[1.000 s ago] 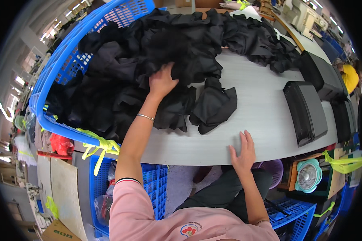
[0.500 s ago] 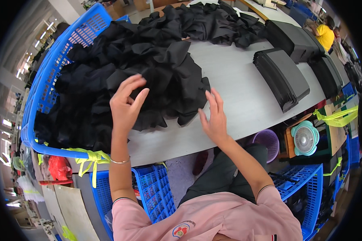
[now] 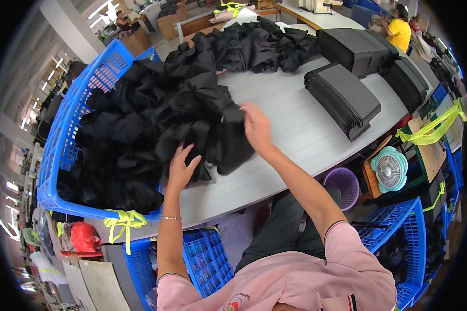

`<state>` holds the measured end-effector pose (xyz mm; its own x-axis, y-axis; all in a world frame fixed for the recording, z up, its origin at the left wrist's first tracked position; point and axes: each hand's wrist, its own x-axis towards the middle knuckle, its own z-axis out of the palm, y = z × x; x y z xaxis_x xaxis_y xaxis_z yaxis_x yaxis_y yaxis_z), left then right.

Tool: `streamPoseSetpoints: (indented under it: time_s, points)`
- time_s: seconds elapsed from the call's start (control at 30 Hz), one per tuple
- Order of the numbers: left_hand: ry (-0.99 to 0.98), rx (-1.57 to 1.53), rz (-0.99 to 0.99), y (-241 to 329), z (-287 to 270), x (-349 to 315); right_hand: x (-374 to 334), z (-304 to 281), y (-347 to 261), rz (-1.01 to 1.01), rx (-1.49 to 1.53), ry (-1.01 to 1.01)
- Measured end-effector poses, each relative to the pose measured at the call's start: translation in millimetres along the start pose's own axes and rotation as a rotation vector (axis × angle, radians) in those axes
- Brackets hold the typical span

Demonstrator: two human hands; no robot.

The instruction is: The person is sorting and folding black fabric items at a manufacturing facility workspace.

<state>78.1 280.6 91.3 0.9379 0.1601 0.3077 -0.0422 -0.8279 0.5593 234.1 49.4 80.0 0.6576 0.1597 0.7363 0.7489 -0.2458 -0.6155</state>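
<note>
A big heap of crumpled black fabric pieces [image 3: 135, 129] fills the blue crate at the left and spills onto the pale table [image 3: 280, 103]. My left hand [image 3: 181, 167] rests at the heap's near edge, thumb and fingers apart and fingertips touching the cloth. At the right edge of the heap, my right hand [image 3: 257, 128] has its fingers drawn together on a black fabric piece [image 3: 232, 135]. The folds partly hide those fingertips.
The blue crate [image 3: 45, 181] has a yellow-green ribbon [image 3: 124, 220] tied on. Stacks of black folded panels [image 3: 342, 98] stand right. More black cloth [image 3: 254, 44] lies at the back. Below the table edge are a purple basket [image 3: 342, 186], a teal fan [image 3: 389, 170] and blue crates [image 3: 207, 262].
My right hand has moved left and up onto the edge of the heap and closed on cloth. The left hand has lowered onto the near fabric. The whole view has shifted slightly.
</note>
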Motion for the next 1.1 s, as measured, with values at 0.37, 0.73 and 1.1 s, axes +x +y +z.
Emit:
streamPoseSetpoints:
  time_s: [0.37,0.73,1.1]
  points:
    - [-0.1,0.006,0.421,125.8,81.3,-67.6,-128.2,-163.4,-54.7,-0.202,-0.582,-0.062]
    - [0.034,-0.293,0.46,169.5,137.9,-12.4,-179.0,-186.7,-63.3,0.121,-0.35,-0.081]
    - [-0.021,-0.325,0.418,219.3,186.2,-60.1,-212.1,-206.6,-72.5,0.099,-0.393,-0.094]
